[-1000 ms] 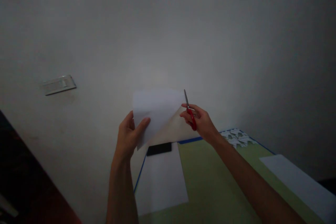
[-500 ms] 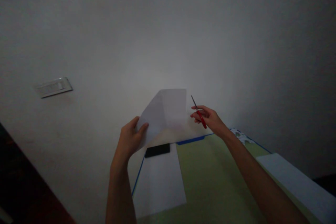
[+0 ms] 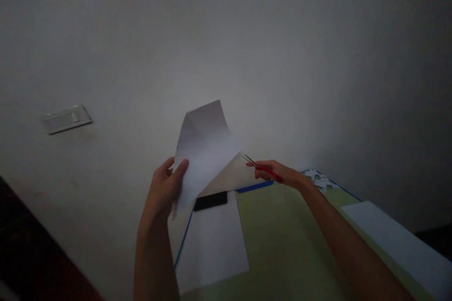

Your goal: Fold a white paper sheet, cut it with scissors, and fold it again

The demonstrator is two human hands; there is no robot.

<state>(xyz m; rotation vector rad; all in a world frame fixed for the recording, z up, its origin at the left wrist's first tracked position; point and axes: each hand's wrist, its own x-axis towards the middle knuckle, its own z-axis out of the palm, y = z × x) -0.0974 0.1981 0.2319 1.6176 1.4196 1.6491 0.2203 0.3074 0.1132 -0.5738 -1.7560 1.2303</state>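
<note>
My left hand (image 3: 165,190) grips a sheet of white paper (image 3: 203,150) by its left edge, thumb on the near face. The paper is held up and tilted, with a crease near its top. In my right hand (image 3: 273,171) is a pair of red-handled scissors (image 3: 266,170). Their blades are slightly apart and point left, close to the paper's right corner. Whether the tips touch the paper I cannot tell.
A green table (image 3: 282,240) with blue edging stands against the wall. On it lie a white sheet (image 3: 213,249), a dark flat object (image 3: 211,201), several paper scraps (image 3: 319,179) and another white sheet (image 3: 399,244) at right. A switch plate (image 3: 67,119) is on the wall.
My left hand has turned the paper, so its right corner now points toward the scissors. My right hand has moved lower, and the scissors have swung from pointing up to pointing left.
</note>
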